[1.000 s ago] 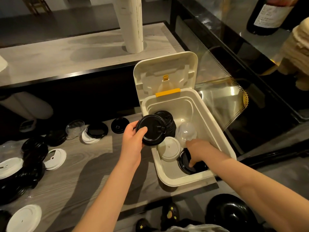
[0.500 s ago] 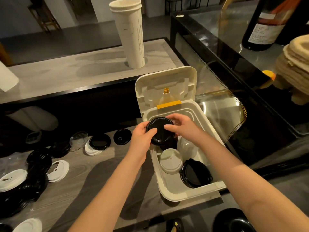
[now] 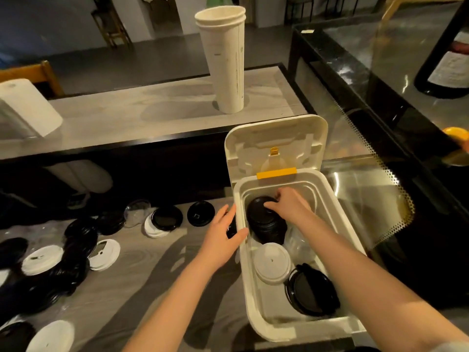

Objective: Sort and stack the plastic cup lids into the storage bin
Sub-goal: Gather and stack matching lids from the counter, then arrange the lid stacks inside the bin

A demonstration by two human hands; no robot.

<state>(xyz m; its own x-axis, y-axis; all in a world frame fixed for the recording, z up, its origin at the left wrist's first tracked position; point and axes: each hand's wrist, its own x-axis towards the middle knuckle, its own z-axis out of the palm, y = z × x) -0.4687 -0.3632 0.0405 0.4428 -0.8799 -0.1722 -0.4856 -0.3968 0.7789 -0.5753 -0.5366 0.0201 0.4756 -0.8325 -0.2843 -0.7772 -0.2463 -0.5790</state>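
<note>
Loose black and white plastic cup lids [image 3: 42, 259] lie on the grey wooden counter [image 3: 142, 275]. The left hand [image 3: 223, 240], which earlier held the round black plastic lid [image 3: 256, 209], is now spread flat just beside the white plastic storage bin [image 3: 279, 334]. The right hand [image 3: 289, 207] curls its fingers over that lid, now lowered onto the black stack at the bin's far end; the dark bottle's paper label [image 3: 451, 69] is too blurred to read.

Bare forearms [image 3: 177, 288]; pale sleeve edge [image 3: 454, 348], R arm.

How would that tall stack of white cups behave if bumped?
The stack of cups is tall on a narrow base, so it would probably tip easily. It looks like thin paper, so likely light; its round sides might let it roll.
</note>
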